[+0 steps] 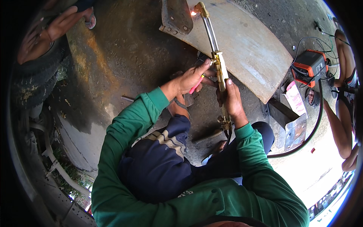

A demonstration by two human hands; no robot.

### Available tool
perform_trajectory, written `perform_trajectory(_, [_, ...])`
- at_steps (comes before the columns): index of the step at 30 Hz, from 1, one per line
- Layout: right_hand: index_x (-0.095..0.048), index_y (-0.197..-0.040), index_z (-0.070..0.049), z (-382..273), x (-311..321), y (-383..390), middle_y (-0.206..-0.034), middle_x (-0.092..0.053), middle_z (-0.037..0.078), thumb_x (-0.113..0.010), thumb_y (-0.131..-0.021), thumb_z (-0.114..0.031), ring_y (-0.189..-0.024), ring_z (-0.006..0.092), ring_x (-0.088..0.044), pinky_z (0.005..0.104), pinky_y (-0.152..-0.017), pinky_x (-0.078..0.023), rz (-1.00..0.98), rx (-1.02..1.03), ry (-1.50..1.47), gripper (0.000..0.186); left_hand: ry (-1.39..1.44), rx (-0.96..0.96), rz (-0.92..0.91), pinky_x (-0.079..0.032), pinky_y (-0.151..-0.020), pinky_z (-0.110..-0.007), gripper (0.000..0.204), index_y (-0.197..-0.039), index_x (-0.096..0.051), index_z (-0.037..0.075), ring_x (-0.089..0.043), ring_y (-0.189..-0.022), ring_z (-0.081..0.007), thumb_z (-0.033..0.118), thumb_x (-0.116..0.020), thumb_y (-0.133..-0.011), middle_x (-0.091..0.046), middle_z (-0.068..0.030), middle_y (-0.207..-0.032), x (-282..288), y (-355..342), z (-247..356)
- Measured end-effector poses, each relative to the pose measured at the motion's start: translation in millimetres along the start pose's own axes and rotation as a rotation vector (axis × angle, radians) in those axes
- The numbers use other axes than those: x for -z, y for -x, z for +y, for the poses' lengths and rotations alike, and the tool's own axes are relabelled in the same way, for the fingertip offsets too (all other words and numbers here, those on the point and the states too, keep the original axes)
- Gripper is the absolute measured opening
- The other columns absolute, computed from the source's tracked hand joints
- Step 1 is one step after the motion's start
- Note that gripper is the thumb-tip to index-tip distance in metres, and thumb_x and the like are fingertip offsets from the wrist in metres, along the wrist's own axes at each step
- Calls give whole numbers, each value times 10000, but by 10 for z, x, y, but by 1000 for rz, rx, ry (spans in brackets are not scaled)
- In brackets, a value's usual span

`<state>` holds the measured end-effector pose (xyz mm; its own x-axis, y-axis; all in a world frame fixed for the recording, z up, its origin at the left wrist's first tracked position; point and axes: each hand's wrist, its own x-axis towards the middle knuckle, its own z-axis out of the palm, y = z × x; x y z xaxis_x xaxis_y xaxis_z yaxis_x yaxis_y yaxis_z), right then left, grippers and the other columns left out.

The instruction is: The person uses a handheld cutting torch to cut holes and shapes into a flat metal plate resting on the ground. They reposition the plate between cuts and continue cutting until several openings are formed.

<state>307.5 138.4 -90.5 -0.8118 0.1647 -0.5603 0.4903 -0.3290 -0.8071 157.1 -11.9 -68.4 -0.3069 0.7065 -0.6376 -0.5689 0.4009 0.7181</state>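
Note:
My right hand [232, 98] grips the body of a brass-and-silver cutting torch [210, 34], which points forward, a small flame at its bent tip. My left hand [191, 78] has its thumb at the torch's upper valve knob and holds a pink-and-yellow object [196, 86], partly hidden by the fingers. Just left of the tip is a dark angled steel piece with holes [177, 17], over a large curved rusty metal plate [257, 56] that lies ahead of my hands.
An orange-and-black machine [309, 67] with cables is at right, near an angled steel offcut [295, 131] and a black hose [319, 125]. Other people's legs [342, 128] line the right; another person [62, 28] is upper left beside stacked tyres [45, 79].

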Motion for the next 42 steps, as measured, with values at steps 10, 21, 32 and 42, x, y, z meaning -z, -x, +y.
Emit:
perform_trajectory(10, [-598, -1098, 5, -20, -15, 10, -687, -555, 57, -349, -1049, -609, -526, 148, -515, 291, -454, -414, 4, 4, 8, 664, 7, -29, 7, -403, -430, -186, 897, -1407, -576, 23, -498, -484, -55, 757, -255, -1004, -756, -182, -1083, -16, 13, 9])
perform_trajectory(21, [-591, -1086, 5, -34, -20, 12, -678, -553, 58, -334, -1055, -606, -524, 148, -516, 290, -455, -414, 15, 6, 32, 663, -1, -24, 4, -403, -426, -188, 906, -1385, -598, 20, -499, -486, -58, 764, -251, -1000, -756, -181, -1080, -6, 13, 6])
perform_trajectory(32, [-600, -1205, -2, -9, -43, 0, -613, -494, 8, -356, -1057, -605, -467, 112, -443, 278, -435, -343, 16, 27, 19, 667, 1, -27, -9, -391, -413, -183, 874, -1388, -587, 28, -491, -477, -56, 743, -251, -1014, -752, -169, -1104, 11, 19, 4])
perform_trajectory(42, [-588, -1249, -12, -87, -71, 57, -642, -496, 5, -377, -1062, -583, -487, 108, -447, 276, -443, -348, 24, -2, -16, 637, 58, -17, -23, -398, -421, -185, 850, -1415, -556, 27, -517, -500, -59, 725, -273, -1022, -731, -190, -1161, 12, 29, 3])
